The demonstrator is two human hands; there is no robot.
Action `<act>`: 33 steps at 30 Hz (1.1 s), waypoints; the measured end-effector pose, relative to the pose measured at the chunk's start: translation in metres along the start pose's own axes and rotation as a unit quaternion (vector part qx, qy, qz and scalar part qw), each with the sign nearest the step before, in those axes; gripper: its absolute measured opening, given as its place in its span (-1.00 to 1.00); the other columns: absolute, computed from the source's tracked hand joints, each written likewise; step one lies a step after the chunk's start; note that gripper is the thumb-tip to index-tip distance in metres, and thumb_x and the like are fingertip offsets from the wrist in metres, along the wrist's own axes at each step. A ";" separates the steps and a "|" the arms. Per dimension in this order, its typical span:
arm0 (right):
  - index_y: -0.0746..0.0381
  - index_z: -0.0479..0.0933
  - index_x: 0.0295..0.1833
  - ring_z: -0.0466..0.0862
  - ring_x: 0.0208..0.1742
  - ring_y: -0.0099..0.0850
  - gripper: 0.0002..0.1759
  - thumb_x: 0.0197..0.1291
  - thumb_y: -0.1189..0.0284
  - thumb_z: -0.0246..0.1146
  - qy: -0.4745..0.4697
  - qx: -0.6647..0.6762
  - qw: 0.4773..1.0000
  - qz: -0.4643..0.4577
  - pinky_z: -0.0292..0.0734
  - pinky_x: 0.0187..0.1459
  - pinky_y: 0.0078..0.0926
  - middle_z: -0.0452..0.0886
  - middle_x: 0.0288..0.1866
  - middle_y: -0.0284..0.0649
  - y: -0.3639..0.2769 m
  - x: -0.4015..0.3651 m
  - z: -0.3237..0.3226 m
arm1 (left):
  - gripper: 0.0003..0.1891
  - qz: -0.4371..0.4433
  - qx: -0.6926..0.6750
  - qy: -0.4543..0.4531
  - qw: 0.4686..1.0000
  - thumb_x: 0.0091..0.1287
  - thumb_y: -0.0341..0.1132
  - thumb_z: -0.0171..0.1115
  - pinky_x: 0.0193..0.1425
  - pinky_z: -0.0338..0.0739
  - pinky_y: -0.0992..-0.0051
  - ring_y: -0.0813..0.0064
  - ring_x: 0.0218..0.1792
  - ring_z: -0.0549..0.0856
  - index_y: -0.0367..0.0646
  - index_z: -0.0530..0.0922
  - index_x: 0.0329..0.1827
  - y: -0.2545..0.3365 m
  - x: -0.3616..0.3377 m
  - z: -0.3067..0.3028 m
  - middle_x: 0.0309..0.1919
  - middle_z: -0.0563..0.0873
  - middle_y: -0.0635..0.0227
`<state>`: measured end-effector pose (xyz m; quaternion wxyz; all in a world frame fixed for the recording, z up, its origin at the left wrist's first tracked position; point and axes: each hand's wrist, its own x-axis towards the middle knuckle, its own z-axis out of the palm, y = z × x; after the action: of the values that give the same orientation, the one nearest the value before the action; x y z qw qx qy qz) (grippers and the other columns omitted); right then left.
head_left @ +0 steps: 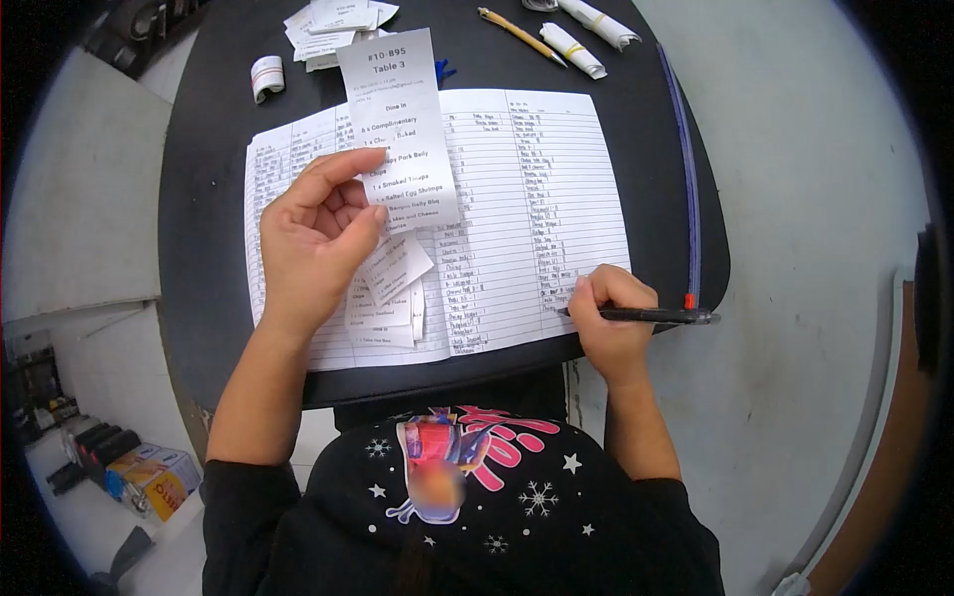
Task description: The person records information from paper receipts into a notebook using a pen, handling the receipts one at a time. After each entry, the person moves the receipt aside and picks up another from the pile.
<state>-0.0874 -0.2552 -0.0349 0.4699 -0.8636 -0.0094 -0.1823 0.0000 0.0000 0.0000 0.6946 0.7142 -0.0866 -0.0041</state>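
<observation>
My left hand (323,219) pinches a long printed receipt (402,109) headed "Table 3" and holds it upright above the left page. My right hand (614,318) is closed around a black pen (666,316), whose tip meets the lower part of the right page. Under both hands lies an open lined notebook (497,248) with columns of handwriting. Several loose receipts (383,323) rest on its left page, below my left hand.
On the black table (219,238) are a pile of receipts (323,38), a small paper roll (267,77), a yellow pen (519,36), banded paper rolls (573,50) and a long purple strip (684,179) near the right edge. Boxes (154,477) stand at the lower left.
</observation>
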 end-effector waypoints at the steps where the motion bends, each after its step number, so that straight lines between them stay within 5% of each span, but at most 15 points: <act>1: 0.27 0.20 -0.67 0.25 -0.71 -0.50 -0.66 -0.04 0.68 0.22 0.010 0.022 1.000 0.014 0.14 -0.63 -0.53 0.27 -0.73 -0.29 0.002 -0.001 0.000 | -0.60 -0.001 0.000 -0.001 1.000 0.06 -0.71 0.17 -0.17 0.48 0.76 0.72 -0.28 0.52 -0.37 0.56 0.02 0.000 0.000 0.000 -0.14 0.58 0.35; 8: 0.28 0.22 -0.67 0.24 -0.69 -0.57 -0.67 -0.05 0.69 0.22 0.012 -0.012 1.000 -0.017 0.14 -0.62 -0.54 0.27 -0.74 -0.31 0.004 -0.001 -0.003 | -0.60 0.008 -0.005 0.001 1.000 0.06 -0.70 0.18 -0.18 0.49 0.75 0.73 -0.29 0.52 -0.37 0.56 0.02 -0.003 -0.001 0.001 -0.16 0.58 0.35; 11: 0.28 0.25 -0.67 0.25 -0.69 -0.57 -0.68 -0.04 0.68 0.23 0.039 0.042 0.997 0.054 0.15 -0.62 -0.54 0.29 -0.74 -0.32 0.009 -0.003 -0.007 | -0.60 0.003 0.012 0.008 1.000 0.06 -0.71 0.17 -0.18 0.48 0.75 0.73 -0.29 0.53 -0.37 0.55 0.02 -0.001 -0.001 0.002 -0.16 0.58 0.35; 26: 0.26 0.26 -0.66 0.28 -0.67 -0.61 -0.67 -0.01 0.66 0.25 0.011 -0.002 1.000 -0.003 0.15 -0.60 -0.57 0.31 -0.72 -0.35 0.010 -0.002 -0.006 | -0.61 0.007 -0.010 0.002 1.000 0.07 -0.71 0.17 -0.17 0.49 0.75 0.71 -0.27 0.54 -0.39 0.55 0.02 -0.004 0.000 0.001 -0.16 0.58 0.32; 29: 0.25 0.30 -0.63 0.27 -0.64 -0.65 -0.69 0.07 0.61 0.24 0.066 0.125 0.984 0.109 0.16 -0.58 -0.60 0.35 -0.67 -0.43 0.012 -0.005 -0.006 | -0.61 0.023 -0.040 -0.018 0.999 0.07 -0.70 0.16 -0.16 0.48 0.75 0.73 -0.25 0.52 -0.34 0.55 0.02 -0.005 0.001 -0.002 -0.15 0.57 0.35; 33: 0.34 0.43 -0.33 0.50 -0.52 -0.61 -0.87 0.26 0.50 0.14 0.045 0.194 0.974 0.109 0.41 -0.45 -0.67 0.53 -0.50 -0.27 0.008 -0.008 -0.006 | -0.59 0.010 -0.023 -0.018 1.000 0.06 -0.68 0.16 -0.12 0.49 0.72 0.70 -0.25 0.52 -0.28 0.57 0.03 -0.015 -0.001 -0.007 -0.09 0.57 0.37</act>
<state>-0.0956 -0.2637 -0.0412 0.6454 -0.7428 0.0709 -0.1633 0.0012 0.0076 -0.0145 0.7090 0.6971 -0.1059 -0.0122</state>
